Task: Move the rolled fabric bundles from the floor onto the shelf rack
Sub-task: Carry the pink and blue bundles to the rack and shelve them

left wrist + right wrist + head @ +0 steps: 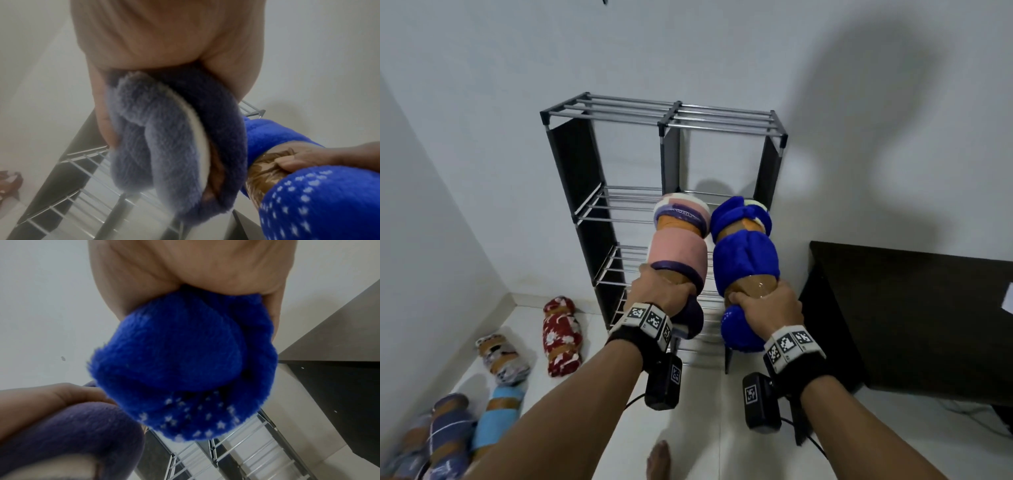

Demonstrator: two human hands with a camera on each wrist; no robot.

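- Up in the air before the shelf rack (664, 116), two rolled fabric bundles are carried side by side: a pink-and-purple bundle (678, 251) and a blue bundle (744, 260), each cinched with bands of brown tape.
- Gripping the pink-and-purple bundle is the left hand (662, 294), its fingers wrapped round a taped band near the lower end; the left wrist view shows the fluffy purple end bulging out below the palm.
- Round the blue bundle closes the right hand (770, 310), likewise on a taped waist, with the star-dotted end hanging beneath it.
- Both rolls tilt away from the person, top ends toward the rack's middle tier; they sit just beside each other, perhaps touching, and neither rests on a rail yet.
- Every tier of the rack that I can see is bare.
- I judge this the carrying step: the pair is lifted and on its way, not yet placed.
- Next comes lowering each roll across the rails of one tier, laid so it spans several bars rather than slipping between them, then letting go.
- On the floor to the left wait more bundles: a red floral bundle (561, 337), a grey patterned bundle (503, 358), a light blue bundle (498, 421) and a dark blue bundle (446, 431).
- To the right stands a dark cabinet (914, 318).
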